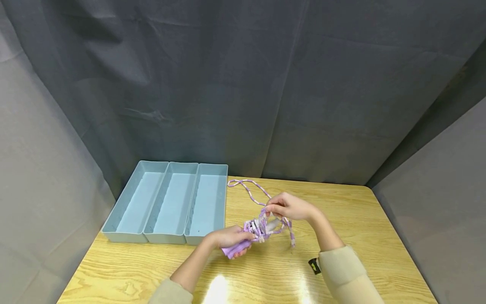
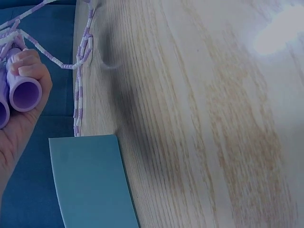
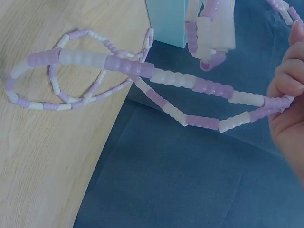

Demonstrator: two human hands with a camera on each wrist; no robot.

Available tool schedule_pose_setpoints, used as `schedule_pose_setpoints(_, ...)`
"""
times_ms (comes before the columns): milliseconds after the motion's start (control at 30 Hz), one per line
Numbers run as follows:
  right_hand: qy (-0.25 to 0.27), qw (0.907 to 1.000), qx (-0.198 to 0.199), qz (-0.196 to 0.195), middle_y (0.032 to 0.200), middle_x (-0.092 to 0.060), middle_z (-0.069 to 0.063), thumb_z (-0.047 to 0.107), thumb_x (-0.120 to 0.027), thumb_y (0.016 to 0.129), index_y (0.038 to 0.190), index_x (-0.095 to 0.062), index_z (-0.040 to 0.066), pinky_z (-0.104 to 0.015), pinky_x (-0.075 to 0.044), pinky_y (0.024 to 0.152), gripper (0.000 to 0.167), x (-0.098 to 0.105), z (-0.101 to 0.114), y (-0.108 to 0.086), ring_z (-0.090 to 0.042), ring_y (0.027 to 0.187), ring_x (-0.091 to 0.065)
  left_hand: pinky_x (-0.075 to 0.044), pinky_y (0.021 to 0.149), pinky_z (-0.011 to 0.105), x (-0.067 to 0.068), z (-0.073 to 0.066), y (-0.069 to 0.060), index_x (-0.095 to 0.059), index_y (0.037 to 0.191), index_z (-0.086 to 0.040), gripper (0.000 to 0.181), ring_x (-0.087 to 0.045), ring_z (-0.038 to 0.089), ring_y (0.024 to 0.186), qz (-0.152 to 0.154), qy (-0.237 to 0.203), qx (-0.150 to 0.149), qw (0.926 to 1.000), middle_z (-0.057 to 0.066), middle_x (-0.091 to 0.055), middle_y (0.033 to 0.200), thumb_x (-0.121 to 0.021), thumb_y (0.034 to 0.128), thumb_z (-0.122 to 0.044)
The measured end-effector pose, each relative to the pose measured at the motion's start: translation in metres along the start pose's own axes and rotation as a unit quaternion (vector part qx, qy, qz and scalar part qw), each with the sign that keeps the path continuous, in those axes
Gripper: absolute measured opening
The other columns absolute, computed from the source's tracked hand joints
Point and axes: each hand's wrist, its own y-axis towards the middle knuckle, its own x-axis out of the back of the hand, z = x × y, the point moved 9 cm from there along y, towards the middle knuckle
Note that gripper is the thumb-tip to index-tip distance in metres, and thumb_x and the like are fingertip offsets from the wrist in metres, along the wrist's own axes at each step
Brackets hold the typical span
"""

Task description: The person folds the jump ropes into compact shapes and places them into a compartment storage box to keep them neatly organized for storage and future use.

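A beaded jump rope (image 1: 248,191) in purple and white runs between the hands and across the tabletop. My left hand (image 1: 229,237) grips its two purple handles (image 1: 234,249) side by side; their hollow ends face the left wrist view, where the fingers (image 2: 29,66) wrap round them. Rope strands are bunched just beyond that hand. Above the bunch, my right hand (image 1: 290,206) pinches a loop of the beaded cord between thumb and fingers. In the right wrist view, two strands (image 3: 204,86) stretch from the right fingers (image 3: 290,78) toward the table. A pale piece among the strands is unclear.
Three light-blue trays (image 1: 205,202) stand side by side at the left of the wooden table (image 1: 364,236). A small black item with a yellow mark (image 1: 314,266) lies by the right sleeve. Dark curtains (image 1: 212,93) close off the back.
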Motion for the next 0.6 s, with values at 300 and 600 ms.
schedule_pose_setpoints(300,-0.027,0.9995,-0.004,0.016,0.056,-0.044,-0.005,0.004,-0.049,0.093,0.08,-0.062,-0.002,-0.017,-0.034,0.048,0.019,-0.006,0.007,0.008,-0.001,0.051,-0.035,-0.042,0.035,0.019,-0.013,-0.003,-0.001,-0.05,0.09,0.019,0.058,-0.047,0.009,0.04,0.044,-0.002,-0.006,0.999,0.003,-0.054,0.055,-0.044,0.0912,-0.039)
schedule_pose_setpoints(600,-0.022,0.9994,0.016,0.023,0.055,-0.038,0.002,0.002,-0.048,0.093,0.079,-0.062,0.003,-0.017,-0.034,0.049,0.02,-0.011,0.001,0.011,-0.001,0.051,-0.033,-0.043,0.036,0.02,-0.023,-0.008,-0.008,-0.047,0.093,0.019,0.057,-0.047,0.011,0.041,0.083,-0.024,-0.002,0.9962,0.005,-0.053,0.057,-0.044,0.0926,-0.037)
